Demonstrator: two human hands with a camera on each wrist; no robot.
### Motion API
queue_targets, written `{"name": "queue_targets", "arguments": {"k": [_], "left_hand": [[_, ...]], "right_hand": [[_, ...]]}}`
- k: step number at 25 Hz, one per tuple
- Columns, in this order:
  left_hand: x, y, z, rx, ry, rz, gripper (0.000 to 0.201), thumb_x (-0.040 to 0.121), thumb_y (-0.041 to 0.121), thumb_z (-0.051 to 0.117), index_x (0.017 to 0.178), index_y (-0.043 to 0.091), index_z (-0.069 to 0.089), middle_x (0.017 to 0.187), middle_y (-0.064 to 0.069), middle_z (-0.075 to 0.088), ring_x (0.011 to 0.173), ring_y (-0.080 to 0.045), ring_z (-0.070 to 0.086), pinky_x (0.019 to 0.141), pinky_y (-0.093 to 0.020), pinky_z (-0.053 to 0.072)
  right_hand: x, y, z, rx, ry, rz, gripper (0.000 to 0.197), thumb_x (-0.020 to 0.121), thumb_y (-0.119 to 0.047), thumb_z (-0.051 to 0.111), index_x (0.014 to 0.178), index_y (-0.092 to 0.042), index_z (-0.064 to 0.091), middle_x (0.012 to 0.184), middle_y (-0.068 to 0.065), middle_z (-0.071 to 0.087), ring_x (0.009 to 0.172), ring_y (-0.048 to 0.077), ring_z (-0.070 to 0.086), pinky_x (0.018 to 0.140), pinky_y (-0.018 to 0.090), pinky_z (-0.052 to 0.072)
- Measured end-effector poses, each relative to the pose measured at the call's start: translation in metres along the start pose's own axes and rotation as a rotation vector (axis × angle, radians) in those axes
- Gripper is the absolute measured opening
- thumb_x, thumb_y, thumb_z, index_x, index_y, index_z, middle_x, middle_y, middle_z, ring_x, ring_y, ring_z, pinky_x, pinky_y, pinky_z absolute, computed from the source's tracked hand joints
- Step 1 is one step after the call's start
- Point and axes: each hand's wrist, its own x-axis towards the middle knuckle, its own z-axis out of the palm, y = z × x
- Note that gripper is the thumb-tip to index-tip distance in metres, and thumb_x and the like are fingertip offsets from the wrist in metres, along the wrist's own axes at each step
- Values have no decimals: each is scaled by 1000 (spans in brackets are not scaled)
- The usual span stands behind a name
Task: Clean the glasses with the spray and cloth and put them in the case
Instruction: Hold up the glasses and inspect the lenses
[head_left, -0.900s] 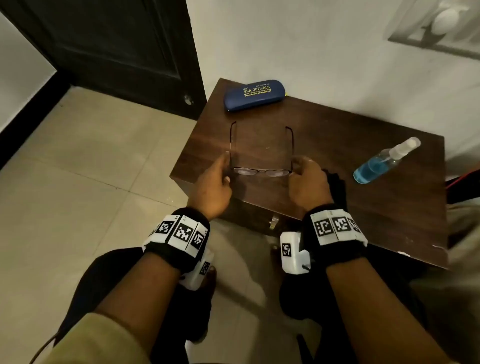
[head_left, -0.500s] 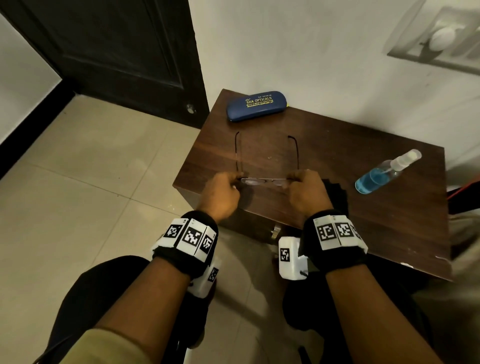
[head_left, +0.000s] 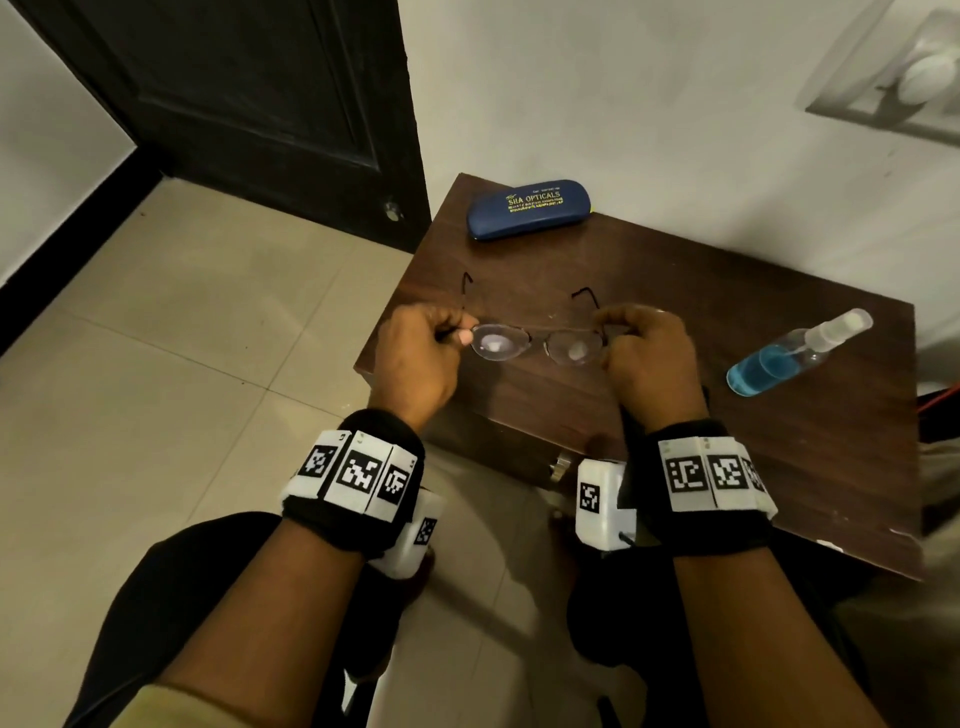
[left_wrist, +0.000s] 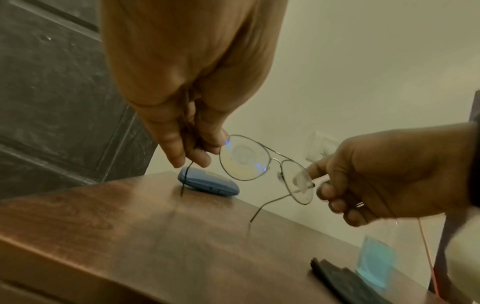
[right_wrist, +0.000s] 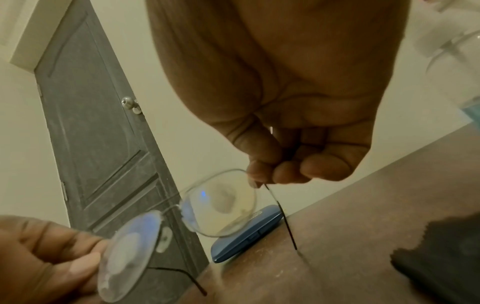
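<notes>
Thin wire-framed glasses hang in the air above the brown wooden table, lenses facing me, temples unfolded and pointing away. My left hand pinches the frame's left end. My right hand pinches the right end. Both lenses show smudges. The closed blue case lies at the table's far left corner. A clear spray bottle with blue liquid lies on its side to the right. The black cloth lies on the table under my right wrist, mostly hidden in the head view.
The table stands against a white wall. A dark door and a tiled floor are to the left. My knees sit below the table's near edge. A red cord shows at the table's right side.
Both hands lifted the glasses off the table and tilted them up, so the lenses now face me; the temples' tips have left the tabletop.
</notes>
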Motion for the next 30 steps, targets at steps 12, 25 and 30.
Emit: {"name": "queue_targets", "arguments": {"k": [12, 25, 30], "left_hand": [[13, 8, -31, -198, 118, -70, 18, 85, 11, 67, 102, 13, 73, 91, -1, 74, 86, -8, 68, 85, -25, 54], [15, 17, -41, -220, 134, 19, 20, 87, 10, 65, 102, 17, 74, 92, 7, 74, 86, -3, 69, 85, -22, 55], [18, 12, -42, -196, 130, -6, 20, 86, 11, 66, 104, 16, 75, 95, 3, 75, 90, -8, 69, 90, -33, 55]], "right_hand": [[3, -19, 12, 512, -21, -303, 47, 77, 22, 44, 106, -7, 67, 94, 4, 72, 87, 10, 69, 73, 19, 53], [6, -25, 17, 510, 35, -455, 54, 77, 25, 41, 102, -16, 67, 89, -9, 70, 82, -2, 67, 73, 12, 50], [5, -27, 18, 491, 19, -459, 55, 80, 24, 40, 99, -21, 65, 90, -12, 68, 83, -5, 66, 74, 10, 49]]}}
